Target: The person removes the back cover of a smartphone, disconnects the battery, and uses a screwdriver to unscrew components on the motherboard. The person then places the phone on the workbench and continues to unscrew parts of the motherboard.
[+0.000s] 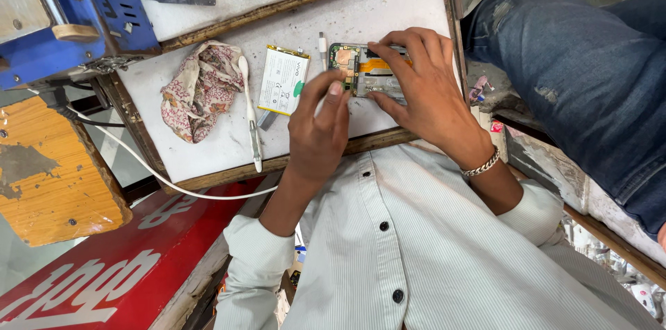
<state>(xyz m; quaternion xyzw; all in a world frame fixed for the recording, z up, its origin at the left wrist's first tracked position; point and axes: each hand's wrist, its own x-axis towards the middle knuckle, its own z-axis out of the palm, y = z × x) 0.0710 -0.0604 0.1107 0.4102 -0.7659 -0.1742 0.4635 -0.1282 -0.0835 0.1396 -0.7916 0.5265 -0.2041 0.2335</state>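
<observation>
Phone [366, 70], opened with its insides showing, lies on the white board [388, 4]; right hand [423, 87] grips its edges, left hand [320, 129] pinches a thin tool at it. Battery [283, 80], then patterned cloth [201, 90], lie left of the phone

Bright, even daylight fills the view, with no harsh glare. The white tabletop [388, 11] is lit softly, and the hands cast only faint, blurred-edged shadows on it just beneath the fingers. The white battery [283, 80] shows a mild sheen. Focus is sharp in the middle, where circuit detail on the opened phone [361, 70] reads clearly. Straight edges bow slightly toward the corners. The striped shirt [430, 247] near the bottom looks a little soft.
</observation>
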